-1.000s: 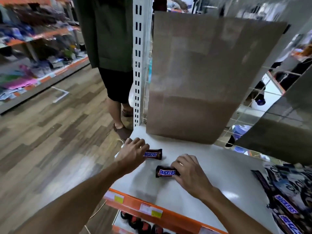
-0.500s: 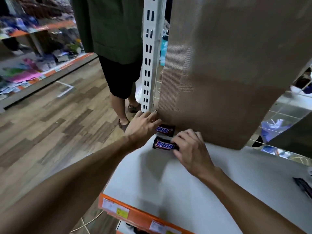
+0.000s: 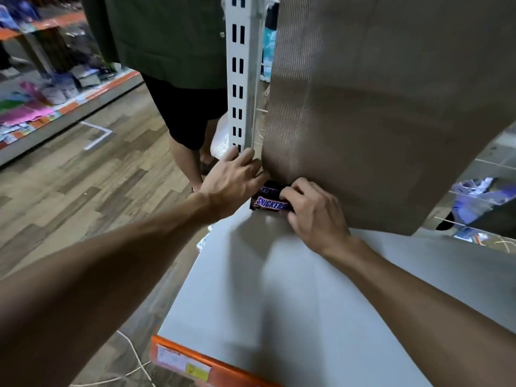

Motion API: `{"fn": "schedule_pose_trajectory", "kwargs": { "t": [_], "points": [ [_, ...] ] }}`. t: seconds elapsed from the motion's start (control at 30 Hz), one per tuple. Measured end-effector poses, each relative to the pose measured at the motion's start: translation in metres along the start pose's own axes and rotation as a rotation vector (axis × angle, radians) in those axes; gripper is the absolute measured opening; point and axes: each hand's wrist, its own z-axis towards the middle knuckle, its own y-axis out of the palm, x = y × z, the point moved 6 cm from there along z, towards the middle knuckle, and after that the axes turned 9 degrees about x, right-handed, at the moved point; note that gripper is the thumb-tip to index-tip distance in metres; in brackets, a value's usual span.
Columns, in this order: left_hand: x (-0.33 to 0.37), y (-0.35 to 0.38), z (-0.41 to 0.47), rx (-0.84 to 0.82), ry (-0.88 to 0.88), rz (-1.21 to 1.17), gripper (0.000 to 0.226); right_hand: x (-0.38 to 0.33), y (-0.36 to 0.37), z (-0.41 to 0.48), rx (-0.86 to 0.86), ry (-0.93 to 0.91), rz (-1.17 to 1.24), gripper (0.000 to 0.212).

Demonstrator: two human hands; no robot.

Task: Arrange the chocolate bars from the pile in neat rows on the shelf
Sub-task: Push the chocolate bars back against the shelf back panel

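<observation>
The head camera looks down at a pale grey, flat metal shelf [image 3: 279,297] with an orange price strip [image 3: 192,358] along its front edge. Both bare forearms reach to the shelf's back left corner.

Two dark brown wrapped chocolate bars lie there, one behind the other and touching along their long sides. The front Snickers bar [image 3: 270,203] lies flat with its white-and-blue lettering facing up. The rear Snickers bar [image 3: 268,189] sits right against the foot of a large brown cardboard panel [image 3: 377,107] that stands along the back of the shelf. Only part of its label shows.

The right hand [image 3: 315,212] has its grip closed on the right end of the front Snickers bar, the curled fingers above it and the thumb at its near edge, pinching the wrapper.

The left hand [image 3: 233,177] has a loose, spread grip. Its fingers are stretched nearly straight and its fingertips rest at the left end of the rear Snickers bar and the lower corner of the cardboard, not curled round anything. Its thumb is hidden.

A white slotted steel upright [image 3: 241,79] rises just behind the left hand. Beyond it stands a person in a dark green shirt [image 3: 167,37] and black shorts, on a wood-patterned floor [image 3: 83,185]. Far to the left, blurred store shelving [image 3: 42,93] holds colourful goods.
</observation>
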Motion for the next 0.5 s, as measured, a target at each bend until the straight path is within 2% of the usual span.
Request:
{"fn": "schedule_pose_trajectory", "kwargs": {
  "t": [0.17,0.5],
  "points": [
    [-0.008,0.003,0.0,0.012,0.04,0.028,0.012,-0.008,0.002,0.01,0.009,-0.024,-0.025,0.014],
    [-0.007,-0.003,-0.003,0.022,0.093,0.026,0.012,-0.016,0.016,0.026,0.01,-0.054,-0.127,0.019]
  ]
}}
